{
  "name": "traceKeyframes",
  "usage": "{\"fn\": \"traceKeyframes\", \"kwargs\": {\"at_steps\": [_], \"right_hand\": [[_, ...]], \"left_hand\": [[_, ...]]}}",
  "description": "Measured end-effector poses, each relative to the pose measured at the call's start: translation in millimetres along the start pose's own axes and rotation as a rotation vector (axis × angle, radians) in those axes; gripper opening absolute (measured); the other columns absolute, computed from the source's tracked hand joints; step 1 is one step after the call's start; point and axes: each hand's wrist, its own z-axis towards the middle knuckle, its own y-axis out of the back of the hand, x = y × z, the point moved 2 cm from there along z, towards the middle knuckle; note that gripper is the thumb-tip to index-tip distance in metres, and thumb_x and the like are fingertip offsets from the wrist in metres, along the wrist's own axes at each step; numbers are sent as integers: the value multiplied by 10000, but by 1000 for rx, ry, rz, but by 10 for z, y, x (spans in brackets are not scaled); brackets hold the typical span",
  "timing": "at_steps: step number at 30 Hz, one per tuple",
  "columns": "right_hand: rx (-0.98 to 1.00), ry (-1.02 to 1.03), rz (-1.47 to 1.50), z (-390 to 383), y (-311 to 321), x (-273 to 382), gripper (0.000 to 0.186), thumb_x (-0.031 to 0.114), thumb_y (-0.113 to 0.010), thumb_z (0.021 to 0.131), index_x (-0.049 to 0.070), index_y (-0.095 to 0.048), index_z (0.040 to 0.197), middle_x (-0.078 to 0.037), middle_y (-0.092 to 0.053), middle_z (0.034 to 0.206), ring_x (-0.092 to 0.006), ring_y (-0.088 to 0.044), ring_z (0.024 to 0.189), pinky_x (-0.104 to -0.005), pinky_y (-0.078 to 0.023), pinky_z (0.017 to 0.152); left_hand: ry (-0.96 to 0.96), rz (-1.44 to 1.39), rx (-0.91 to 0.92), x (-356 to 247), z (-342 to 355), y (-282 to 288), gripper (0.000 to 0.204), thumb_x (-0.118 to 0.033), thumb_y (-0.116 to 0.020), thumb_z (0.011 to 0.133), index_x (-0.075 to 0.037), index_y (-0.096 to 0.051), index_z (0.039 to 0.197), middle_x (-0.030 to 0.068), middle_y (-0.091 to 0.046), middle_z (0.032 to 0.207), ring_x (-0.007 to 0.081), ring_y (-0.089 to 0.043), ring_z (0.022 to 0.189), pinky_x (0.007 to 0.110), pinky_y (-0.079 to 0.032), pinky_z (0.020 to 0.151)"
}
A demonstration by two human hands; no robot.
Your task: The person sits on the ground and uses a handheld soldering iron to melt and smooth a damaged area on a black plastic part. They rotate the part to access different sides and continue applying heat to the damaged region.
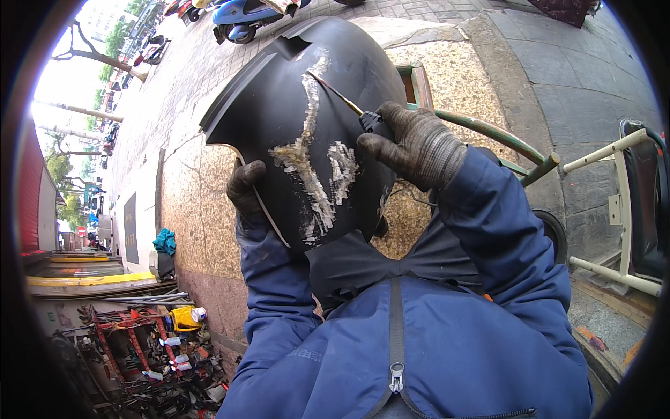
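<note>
A large curved black plastic panel (248,98) lies over my lap, with rough silvery-beige streaks (312,188) down its face. My gloved left hand (246,183) grips its left edge, fingertips curled over the rim. My gloved right hand (412,143) holds a slim tool (368,120) with a black grip and a long thin shaft, angled up to the left, its point on or just over the upper streak; I cannot tell whether it touches. My right thumb lies near the panel's surface. Much of my left hand is hidden behind the panel.
Cluttered tools on red racks (139,346) are at lower left, near a yellow container (183,318). A green-framed seat (488,129) sits behind my right arm; a cream-framed chair (624,202) stands at right. Parked scooters (237,21) line the paving beyond. A teal cloth (164,241) lies at left.
</note>
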Motion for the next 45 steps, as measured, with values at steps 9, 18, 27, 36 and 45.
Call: {"fn": "traceKeyframes", "kwargs": {"at_steps": [9, 18, 27, 36, 45], "right_hand": [[14, -14, -11, 0, 5, 7, 580, 461, -561, 909, -57, -557, 1170, -285, -650, 994, -404, -630, 1005, -451, -486, 894], [-29, 28, 40, -26, -30, -5, 580, 470, -562, 906, -59, -562, 1145, -293, -649, 972, -409, -632, 995, -456, -486, 889], [-15, 1, -31, 10, 24, -18, 593, 493, -549, 908, -56, -563, 1131, -291, -651, 956, -415, -635, 983, -461, -486, 880], [-16, 25, -56, -53, -9, 16, 583, 479, -550, 908, -53, -551, 1145, -283, -653, 966, -417, -630, 993, -467, -484, 881], [-13, -32, 6, -20, 37, 3, 573, 465, -567, 902, -54, -571, 1143, -286, -652, 992, -403, -633, 1001, -449, -489, 887]], "left_hand": [[-39, 7, -15, -31, -29, 20, 434, -99, -610, 813, 163, -543, 1153, 321, -602, 1141, 411, -633, 1035, 534, -538, 900], [-98, 47, -103, -72, -118, 204, 426, -101, -611, 815, 165, -550, 1142, 322, -606, 1133, 410, -636, 1028, 535, -540, 895], [1, 101, -89, -101, -139, 177, 438, -195, -613, 831, 140, -578, 1112, 263, -653, 1062, 388, -659, 945, 476, -544, 863], [48, 42, 50, -130, -93, 117, 388, -166, -588, 845, 107, -581, 1120, 264, -630, 1117, 388, -632, 1003, 498, -501, 931], [-123, 112, -40, -40, -26, 25, 514, -167, -608, 816, 135, -505, 1219, 276, -596, 1186, 397, -597, 1091, 506, -460, 993]]}}
